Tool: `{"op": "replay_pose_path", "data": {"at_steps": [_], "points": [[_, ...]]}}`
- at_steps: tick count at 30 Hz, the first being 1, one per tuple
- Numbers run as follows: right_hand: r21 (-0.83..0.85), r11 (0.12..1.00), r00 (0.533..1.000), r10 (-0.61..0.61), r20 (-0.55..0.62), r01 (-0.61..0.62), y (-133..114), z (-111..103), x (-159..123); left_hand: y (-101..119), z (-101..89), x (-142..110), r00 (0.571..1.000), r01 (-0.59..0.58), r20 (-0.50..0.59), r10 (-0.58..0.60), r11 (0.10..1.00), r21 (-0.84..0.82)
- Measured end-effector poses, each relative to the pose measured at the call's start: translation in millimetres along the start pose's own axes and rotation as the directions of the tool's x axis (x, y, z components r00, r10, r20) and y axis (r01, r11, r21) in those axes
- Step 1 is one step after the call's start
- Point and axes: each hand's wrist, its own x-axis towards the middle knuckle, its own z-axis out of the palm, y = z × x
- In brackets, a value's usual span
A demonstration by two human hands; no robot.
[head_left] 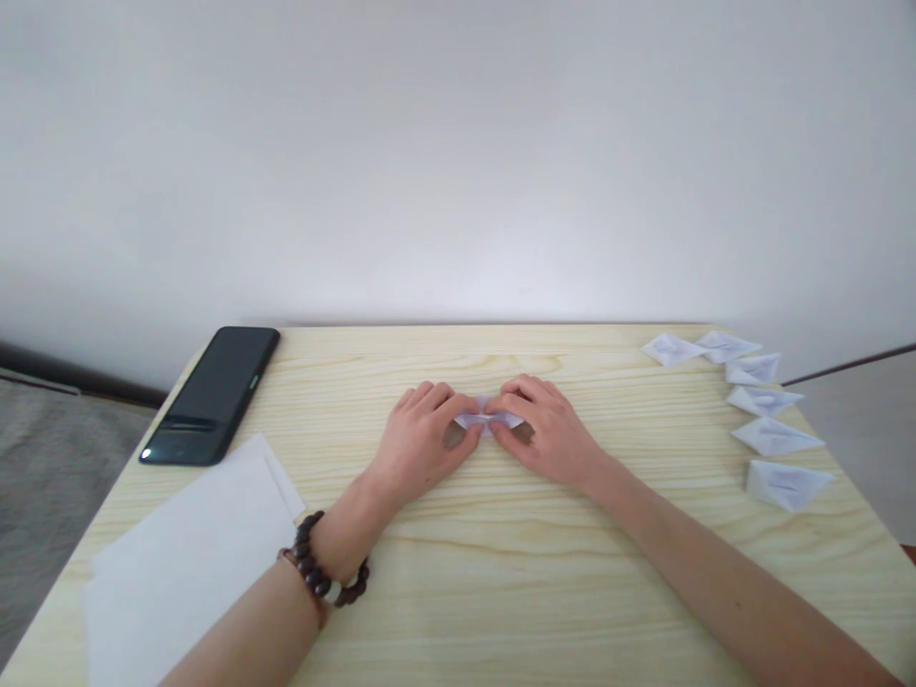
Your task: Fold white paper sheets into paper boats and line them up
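Left hand (pixel 427 434) and right hand (pixel 548 429) both pinch folded paper (pixel 488 417) mid-tabletop (pixel 458 592). Phone (pixel 211 396) at 10 o'clock (screen dark), paper boats (pixel 777 436) around 3.

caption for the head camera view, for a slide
Two hands pinch a small folded paper on a wooden table, six folded papers at right.

Table (pixel 444 592), pale wood grain. On it, at left: black phone (pixel 215 396); white paper sheets (pixel 200 563) just beside phone. Along right side: six small folded white papers (pixel 777 436), placed in curved row.
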Motion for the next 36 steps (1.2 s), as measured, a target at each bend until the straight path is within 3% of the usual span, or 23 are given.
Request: {"op": "replay_pose_path", "data": {"at_steps": [6, 11, 14, 17, 20, 24, 30, 36], "points": [[0.228, 0.973, 0.996, 0.054, -0.076, -0.035, 8.9, -5.3, -1.7, -9.4, -0.2, -1.8, 0.995, 0.041, -0.081, -0.053, 0.988, -0.147], [0.253, 0.957, 0.967, 0.19, -0.167, -0.144, 11.1, -4.1, -0.5, -10.4, -2.0, -2.0, 0.996, -0.006, -0.083, -0.016, 0.963, -0.268], [0.274, 0.943, 0.95, 0.247, -0.192, -0.19, 8.9, -4.7, 1.6, -12.5, -4.7, -1.4, 0.986, 0.116, -0.074, -0.151, 0.929, -0.351], [0.318, 0.916, 0.933, 0.312, -0.179, -0.245, 6.7, -6.3, 3.2, -14.8, -5.8, -1.2, 0.94, 0.274, -0.055, -0.336, 0.843, -0.463], [0.382, 0.878, 0.916, 0.369, -0.159, -0.288, 6.5, -6.5, 3.5, -16.2, -5.3, -1.8, 0.921, 0.294, -0.028, -0.388, 0.742, -0.602], [0.418, 0.864, 0.905, 0.384, -0.185, -0.282, 9.7, -4.6, 2.0, -17.3, -5.7, -2.1, 0.917, 0.275, -0.067, -0.394, 0.744, -0.609], [0.465, 0.859, 0.934, 0.321, -0.158, -0.216, 13.4, -5.4, -0.8, -17.5, -8.9, 0.2, 0.938, 0.07, -0.258, -0.232, 0.855, -0.514], [0.462, 0.87, 0.94, 0.286, -0.185, -0.174, 12.3, -5.4, -0.1, -17.1, -5.6, -1.5, 0.951, 0.089, -0.216, -0.223, 0.862, -0.499]]}}
